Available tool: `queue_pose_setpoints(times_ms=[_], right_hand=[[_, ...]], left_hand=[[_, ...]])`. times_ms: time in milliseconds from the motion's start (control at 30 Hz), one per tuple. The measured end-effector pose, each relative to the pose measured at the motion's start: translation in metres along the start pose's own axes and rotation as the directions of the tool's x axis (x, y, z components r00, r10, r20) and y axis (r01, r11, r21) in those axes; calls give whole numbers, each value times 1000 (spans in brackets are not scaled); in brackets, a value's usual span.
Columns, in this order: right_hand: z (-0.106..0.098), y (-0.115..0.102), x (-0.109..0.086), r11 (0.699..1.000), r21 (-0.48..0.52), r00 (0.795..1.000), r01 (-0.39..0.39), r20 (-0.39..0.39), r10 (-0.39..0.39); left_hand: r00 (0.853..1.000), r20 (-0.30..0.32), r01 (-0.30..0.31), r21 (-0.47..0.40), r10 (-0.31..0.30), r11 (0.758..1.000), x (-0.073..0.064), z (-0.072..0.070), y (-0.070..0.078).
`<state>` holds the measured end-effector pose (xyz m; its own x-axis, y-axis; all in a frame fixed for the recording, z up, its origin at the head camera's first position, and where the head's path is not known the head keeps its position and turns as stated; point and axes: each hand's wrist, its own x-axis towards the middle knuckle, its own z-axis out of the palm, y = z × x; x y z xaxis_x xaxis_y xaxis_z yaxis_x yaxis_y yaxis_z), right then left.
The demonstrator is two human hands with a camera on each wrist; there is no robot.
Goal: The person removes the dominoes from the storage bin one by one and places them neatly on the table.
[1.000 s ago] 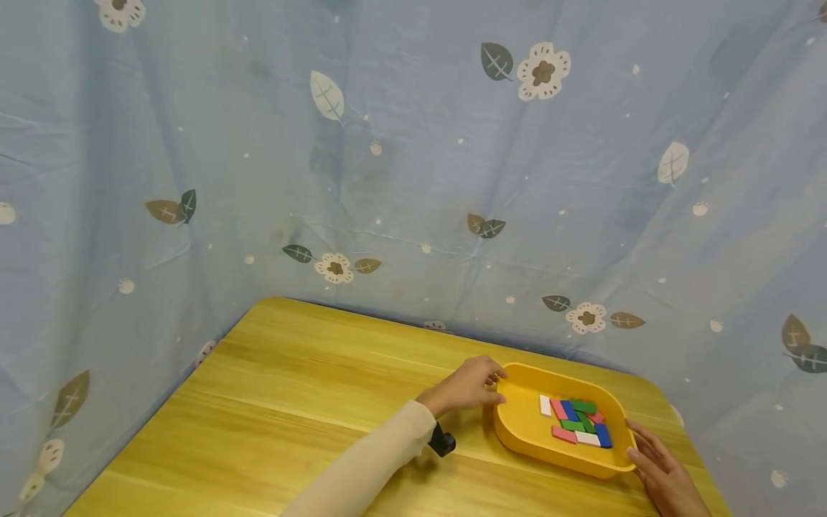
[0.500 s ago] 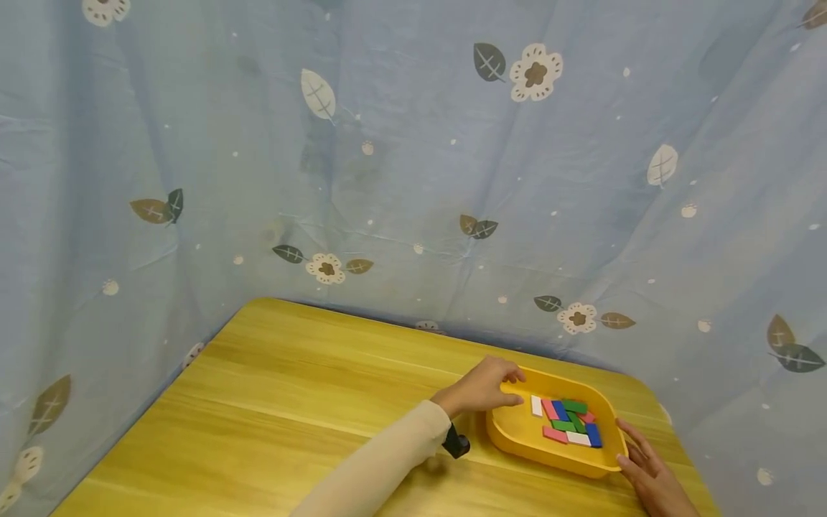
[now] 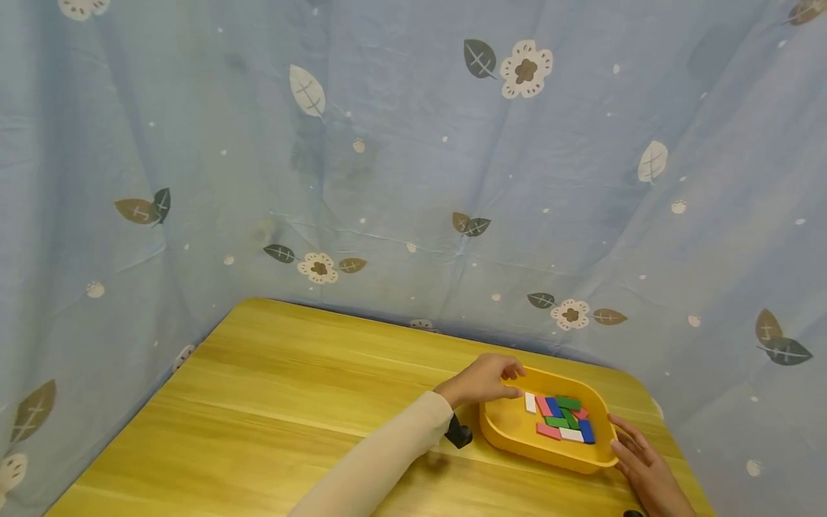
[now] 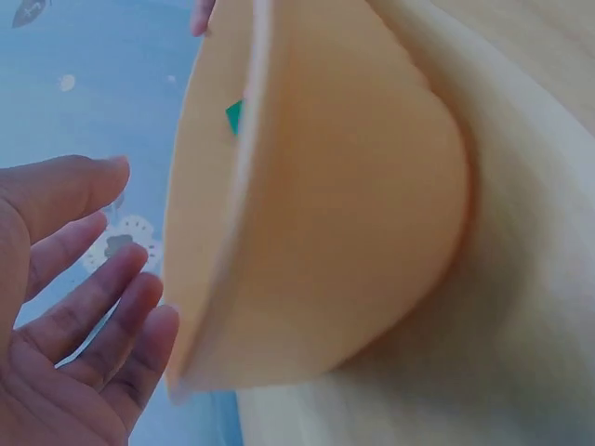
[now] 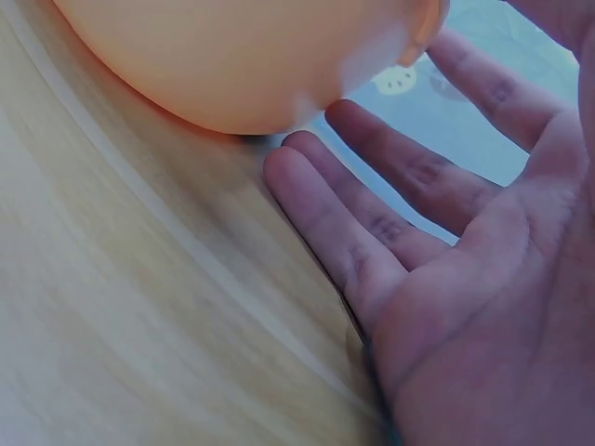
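A yellow oblong tray (image 3: 549, 456) stands on the table. Inside lie flat rectangular blocks: a white block (image 3: 530, 403), a green block (image 3: 568, 403), a blue block (image 3: 586, 431), a pink block (image 3: 548, 431) and several more. At the tray's left end, my left hand (image 3: 481, 379) overlaps the rim in the head view. In the left wrist view its loosely bent fingers (image 4: 84, 307) hold nothing and stand beside the tray wall (image 4: 344, 195). My right hand (image 3: 646, 467) is at the right end. Its outstretched fingers (image 5: 321, 223) come right up to the tray's outer wall (image 5: 232, 65).
The yellow wood-grain table (image 3: 291, 388) has rounded far corners. A blue curtain (image 3: 388, 179) printed with flowers and leaves hangs behind and beside it. A black strap mount (image 3: 459, 433) sits under the left wrist.
My left hand has shifted right from the tray's left rim to overlap its left end. The whole scene slides slightly left as the head turns; the right hand stays at the tray's right end.
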<state>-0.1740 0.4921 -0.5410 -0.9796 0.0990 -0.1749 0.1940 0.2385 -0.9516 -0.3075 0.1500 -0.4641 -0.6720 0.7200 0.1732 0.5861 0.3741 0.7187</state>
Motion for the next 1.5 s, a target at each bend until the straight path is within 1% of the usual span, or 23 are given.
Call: queue_pose_setpoints(times_ms=[133,267,367,500,600,700,800,967,1067,1167,1300,1400,1500], right_hand=[[0,1,3,1000,-24,1000,1,10,-1],[0,3,4,994,-111,1000,2,26,1],[-1,4,3,990,-142,999,-10,31,14],[-1,5,2,993,-115,999,8,32,-4],[-1,7,2,995,-88,999,47,31,-45],[1,9,3,995,-59,996,80,43,-78],[2,10,3,996,-31,995,88,51,-86],[0,9,1,997,13,996,79,41,-80],[-3,9,0,994,28,992,103,64,-105],[-5,11,0,993,42,990,111,82,-114],[-5,14,1,995,50,994,87,69,-90],[-5,15,1,996,42,995,77,54,-79],[-4,16,2,996,52,996,79,46,-81]], left_hand=[[1000,14,2,9,-2,1000,10,-3,7],[1000,10,-18,-3,18,1000,21,-4,15],[999,8,-35,-2,35,999,27,-1,18],[999,19,-33,-38,34,999,33,7,20],[999,38,-22,-73,25,997,38,14,19],[999,48,2,-81,2,997,43,20,19],[999,52,12,-75,-8,997,48,25,21],[998,69,-7,-49,10,999,54,34,24],[997,79,-11,-29,13,1000,56,39,23],[995,95,0,-28,3,1000,56,42,22],[993,117,26,-48,-20,999,60,46,19],[993,118,30,-25,-27,999,65,47,20],[992,122,18,0,-18,1000,70,45,24]])
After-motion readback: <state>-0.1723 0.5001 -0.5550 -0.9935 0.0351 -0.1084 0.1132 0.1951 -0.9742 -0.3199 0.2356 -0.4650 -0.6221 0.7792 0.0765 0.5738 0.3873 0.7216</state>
